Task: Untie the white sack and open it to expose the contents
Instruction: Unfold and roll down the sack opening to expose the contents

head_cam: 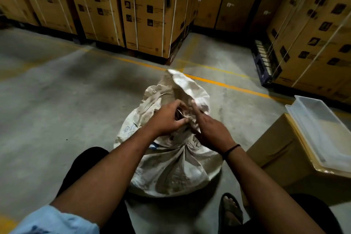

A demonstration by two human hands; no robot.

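The white woven sack (171,171) stands on the concrete floor between my legs, its neck gathered and its loose top flopping away from me. A pale string tie (185,117) wraps the neck. My left hand (167,118) pinches the string at the knot with thumb and fingers. My right hand (210,129) rests against the right side of the neck, index finger stretched out along the fabric, the other fingers curled on the bunched cloth. The contents are hidden inside the sack.
Strapped cardboard cartons (148,11) are stacked along the back and right. A brown box (281,154) with a translucent plastic tray (322,131) on top stands at my right. A yellow floor line (228,83) runs behind the sack. My sandalled foot (230,213) is near its base.
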